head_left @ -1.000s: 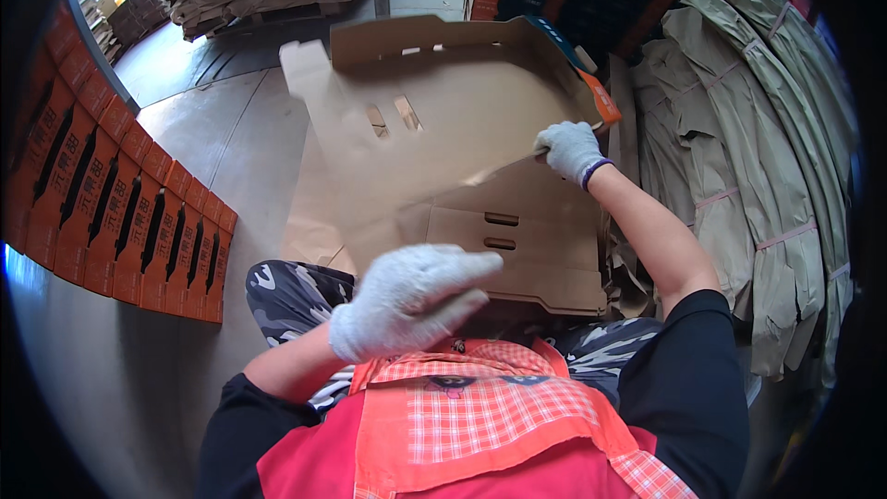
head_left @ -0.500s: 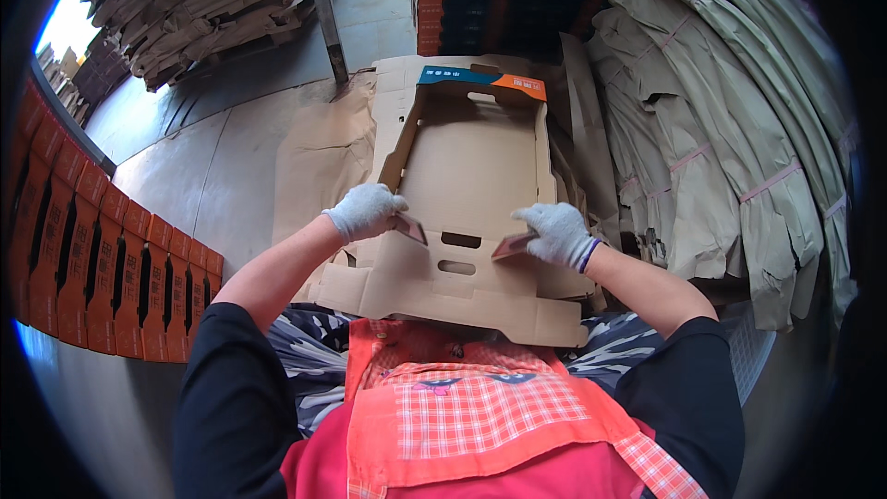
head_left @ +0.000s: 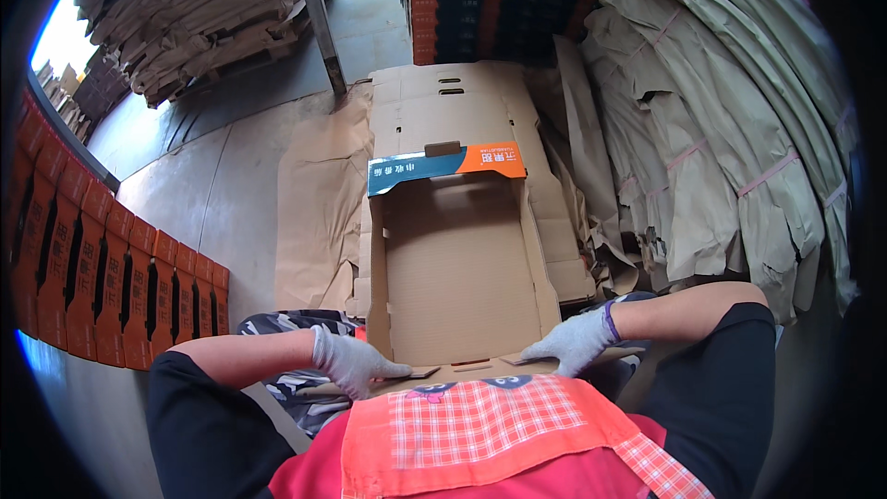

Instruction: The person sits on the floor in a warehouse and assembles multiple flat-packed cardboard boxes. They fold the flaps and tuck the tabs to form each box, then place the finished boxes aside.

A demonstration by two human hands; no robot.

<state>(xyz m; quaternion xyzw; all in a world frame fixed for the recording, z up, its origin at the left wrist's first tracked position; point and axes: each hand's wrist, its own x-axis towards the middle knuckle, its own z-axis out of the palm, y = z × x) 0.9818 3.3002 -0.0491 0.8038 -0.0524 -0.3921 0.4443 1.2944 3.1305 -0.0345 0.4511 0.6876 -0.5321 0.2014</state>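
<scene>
A partly folded cardboard box (head_left: 462,259) lies in front of me, brown inside, with raised side walls. Its far wall (head_left: 448,166) is folded up and printed teal and orange. Both my hands wear pale grey gloves. My left hand (head_left: 356,363) closes on the near left corner, its thumb by a small brown flap (head_left: 424,372). At the near right corner my right hand (head_left: 577,344) grips the cardboard, thumb pointing inward. The fingers under the near edge are hidden. That edge meets my checked apron (head_left: 490,420).
Flat cardboard blanks (head_left: 453,111) lie beneath and beyond the box. Orange printed cartons (head_left: 120,277) stand in a row at left. Tied bundles of brown paper (head_left: 702,148) fill the right. A dark carton stack (head_left: 499,5) and a metal post (head_left: 319,18) stand behind.
The box has come toward me, off its place farther back on the blanks. Both hands have moved nearer my body, still at its near corners.
</scene>
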